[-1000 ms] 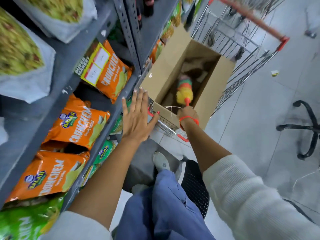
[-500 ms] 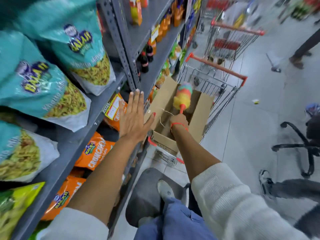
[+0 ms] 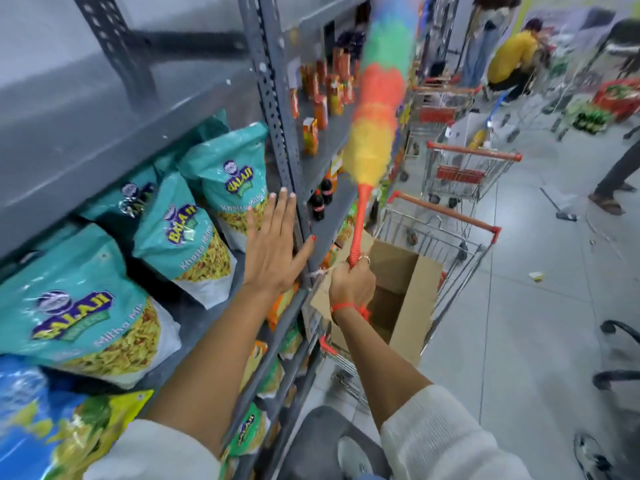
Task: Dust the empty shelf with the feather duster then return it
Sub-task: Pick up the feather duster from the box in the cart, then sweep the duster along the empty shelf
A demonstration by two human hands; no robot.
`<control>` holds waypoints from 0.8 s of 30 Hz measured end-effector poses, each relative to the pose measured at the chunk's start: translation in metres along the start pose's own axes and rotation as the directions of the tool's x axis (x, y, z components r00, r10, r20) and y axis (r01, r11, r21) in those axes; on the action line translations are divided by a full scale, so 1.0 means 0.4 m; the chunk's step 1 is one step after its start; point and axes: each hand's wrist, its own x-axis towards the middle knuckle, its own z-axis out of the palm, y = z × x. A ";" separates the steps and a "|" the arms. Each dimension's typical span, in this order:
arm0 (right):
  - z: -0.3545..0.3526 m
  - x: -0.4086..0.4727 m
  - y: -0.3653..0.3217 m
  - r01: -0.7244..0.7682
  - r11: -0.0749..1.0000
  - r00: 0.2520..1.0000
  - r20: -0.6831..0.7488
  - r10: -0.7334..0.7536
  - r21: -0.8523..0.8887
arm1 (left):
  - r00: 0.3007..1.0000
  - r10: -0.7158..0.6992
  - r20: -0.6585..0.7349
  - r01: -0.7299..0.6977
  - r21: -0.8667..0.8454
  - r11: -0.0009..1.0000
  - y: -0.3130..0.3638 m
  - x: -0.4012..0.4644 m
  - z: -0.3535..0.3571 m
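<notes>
My right hand (image 3: 351, 287) grips the orange handle of the rainbow feather duster (image 3: 379, 98), which points up and away, its fluffy head level with the upper shelves. My left hand (image 3: 273, 247) is flat and open, fingers spread, against the grey upright of the shelving beside the teal snack bags (image 3: 194, 230). The empty grey shelf (image 3: 114, 109) runs across the upper left, above those bags. Below my right hand sits an open cardboard box (image 3: 403, 303) inside a shopping cart (image 3: 446, 237).
Juice cartons and cola bottles (image 3: 320, 199) fill the shelves beyond the upright. More carts (image 3: 471, 171) stand further down the aisle, with people at the far end. A black chair base (image 3: 620, 355) is at the right. Grey floor lies open to the right.
My right hand has lifted the duster out of the cardboard box and raised it upright. My view has tilted up from the lower orange snack bags to the upper shelves. My left hand stays open.
</notes>
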 end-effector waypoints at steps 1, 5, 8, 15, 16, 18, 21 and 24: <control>0.014 0.005 0.001 0.122 0.992 0.989 -0.075 -0.123 -0.028 | 1.000 -0.006 0.001 0.006 0.009 1.000 -0.009 0.000 -0.014; 0.059 -0.011 0.025 0.367 0.912 0.927 -0.016 -0.376 -0.186 | 0.999 -0.040 0.003 0.040 0.060 0.997 -0.058 -0.018 -0.057; 0.067 -0.038 -0.004 0.546 0.802 0.837 0.109 -0.536 -0.243 | 0.997 -0.079 0.015 0.076 0.112 0.991 -0.091 -0.051 -0.086; 0.210 0.011 -0.076 0.727 0.631 0.685 0.343 -0.643 -0.269 | 0.995 -0.096 -0.015 0.097 0.091 0.991 -0.185 -0.145 -0.158; 0.219 -0.034 -0.134 0.786 0.569 0.609 0.456 -0.649 -0.241 | 0.997 -0.079 -0.022 0.081 0.091 0.993 -0.194 -0.159 -0.170; 0.214 -0.140 -0.270 0.935 0.271 0.352 0.514 -0.782 -0.228 | 0.996 -0.071 -0.052 0.074 0.060 0.995 -0.195 -0.190 -0.214; 0.215 -0.273 -0.395 0.949 -0.080 0.109 0.554 -0.825 -0.305 | 0.962 -0.103 -0.254 0.119 0.050 0.992 -0.197 -0.259 -0.298; 0.255 -0.358 -0.469 0.922 -0.298 -0.093 0.605 -0.791 -0.247 | 0.893 -0.128 -0.431 0.197 0.120 0.973 -0.234 -0.355 -0.406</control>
